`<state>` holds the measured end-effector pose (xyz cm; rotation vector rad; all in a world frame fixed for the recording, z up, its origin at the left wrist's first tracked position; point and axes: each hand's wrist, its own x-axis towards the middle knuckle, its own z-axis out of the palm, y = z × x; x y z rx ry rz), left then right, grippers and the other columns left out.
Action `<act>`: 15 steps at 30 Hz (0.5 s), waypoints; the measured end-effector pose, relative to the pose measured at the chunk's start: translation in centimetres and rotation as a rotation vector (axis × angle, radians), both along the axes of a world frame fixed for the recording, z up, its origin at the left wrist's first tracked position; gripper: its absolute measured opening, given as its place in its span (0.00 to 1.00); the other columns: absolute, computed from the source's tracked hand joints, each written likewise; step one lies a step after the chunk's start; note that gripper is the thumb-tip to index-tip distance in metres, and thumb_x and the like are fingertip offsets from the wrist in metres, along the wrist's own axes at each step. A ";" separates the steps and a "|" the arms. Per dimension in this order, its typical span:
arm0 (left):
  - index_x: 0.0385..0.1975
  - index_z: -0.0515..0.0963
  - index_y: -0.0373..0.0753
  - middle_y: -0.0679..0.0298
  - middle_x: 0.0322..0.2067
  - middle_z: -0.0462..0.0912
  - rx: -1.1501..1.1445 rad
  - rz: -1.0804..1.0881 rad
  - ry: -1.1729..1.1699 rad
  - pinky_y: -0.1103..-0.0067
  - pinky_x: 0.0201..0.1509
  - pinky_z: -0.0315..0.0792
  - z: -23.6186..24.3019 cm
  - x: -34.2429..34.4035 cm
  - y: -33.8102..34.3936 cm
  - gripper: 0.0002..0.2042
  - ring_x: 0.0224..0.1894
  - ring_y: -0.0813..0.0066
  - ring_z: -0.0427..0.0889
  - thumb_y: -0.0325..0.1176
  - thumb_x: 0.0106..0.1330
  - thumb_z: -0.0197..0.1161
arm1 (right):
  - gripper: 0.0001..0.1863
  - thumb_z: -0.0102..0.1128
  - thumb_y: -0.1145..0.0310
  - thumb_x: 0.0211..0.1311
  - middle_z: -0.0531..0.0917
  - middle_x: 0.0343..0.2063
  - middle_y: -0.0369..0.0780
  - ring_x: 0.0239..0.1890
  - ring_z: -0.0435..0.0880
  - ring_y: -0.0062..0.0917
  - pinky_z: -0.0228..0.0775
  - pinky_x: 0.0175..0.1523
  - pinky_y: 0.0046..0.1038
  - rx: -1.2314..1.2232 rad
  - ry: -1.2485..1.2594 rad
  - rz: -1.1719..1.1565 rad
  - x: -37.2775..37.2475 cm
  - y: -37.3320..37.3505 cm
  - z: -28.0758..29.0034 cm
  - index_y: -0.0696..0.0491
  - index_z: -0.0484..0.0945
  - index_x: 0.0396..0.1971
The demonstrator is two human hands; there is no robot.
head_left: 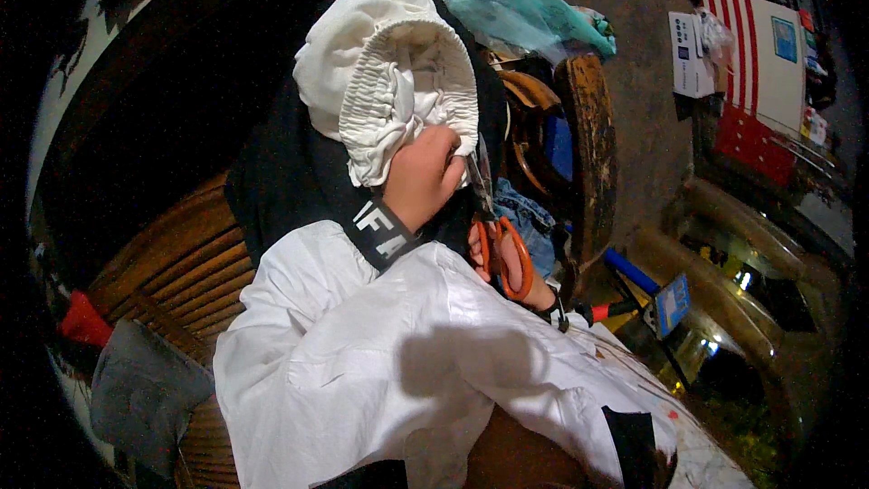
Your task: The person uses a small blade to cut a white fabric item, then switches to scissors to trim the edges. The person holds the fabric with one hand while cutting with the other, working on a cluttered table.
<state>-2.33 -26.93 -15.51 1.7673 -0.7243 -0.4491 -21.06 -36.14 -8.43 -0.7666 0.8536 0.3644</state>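
Note:
A white cloth piece [348, 91] with a gathered, elastic-looking edge lies over dark fabric on my lap, its round opening facing up. My left hand [425, 177], wearing a dark band at the wrist, is closed on the near part of that gathered edge. Just to its right, my right hand [513, 263] has its fingers through the orange handles of a pair of scissors [514, 258]. The blades point away from me and reach up beside the right side of the gathered edge. Whether they touch the cloth I cannot tell.
I sit by a slatted wooden seat [176, 263] with a grey cushion [149, 389]. A worn wooden armrest [588, 145] stands close on the right, near blue denim [525, 217]. A greenish plastic bag [520, 4] lies beyond. Boxes [692, 54] are at far right.

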 end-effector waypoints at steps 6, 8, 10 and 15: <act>0.34 0.73 0.36 0.56 0.28 0.75 -0.080 -0.166 -0.143 0.70 0.29 0.71 0.5 -0.3 0.8 0.11 0.28 0.56 0.78 0.26 0.52 0.65 | 0.24 0.45 0.49 0.69 0.69 0.35 0.33 0.32 0.65 0.13 0.62 0.34 0.14 -0.004 -0.151 -0.065 0.7 0.1 -0.1 0.54 0.66 0.51; 0.34 0.73 0.36 0.57 0.28 0.74 -0.101 -0.202 -0.174 0.69 0.28 0.71 1.1 -0.5 1.0 0.11 0.27 0.56 0.78 0.26 0.51 0.65 | 0.22 0.46 0.52 0.69 0.69 0.36 0.33 0.32 0.65 0.13 0.62 0.35 0.14 -0.082 -0.102 -0.027 1.4 0.1 0.3 0.53 0.64 0.53; 0.34 0.73 0.36 0.57 0.28 0.75 -0.107 -0.219 -0.187 0.69 0.27 0.71 1.1 -0.5 1.1 0.11 0.27 0.57 0.78 0.25 0.51 0.65 | 0.21 0.46 0.56 0.69 0.69 0.37 0.34 0.33 0.65 0.14 0.62 0.36 0.14 -0.154 -0.037 -0.002 2.2 0.1 0.6 0.53 0.63 0.54; 0.34 0.74 0.35 0.58 0.27 0.74 -0.114 -0.235 -0.196 0.70 0.26 0.71 1.0 -0.7 1.5 0.12 0.26 0.59 0.78 0.23 0.48 0.64 | 0.18 0.47 0.61 0.68 0.66 0.39 0.34 0.32 0.63 0.15 0.61 0.37 0.16 -0.300 -0.046 0.102 3.6 -0.4 0.9 0.53 0.60 0.52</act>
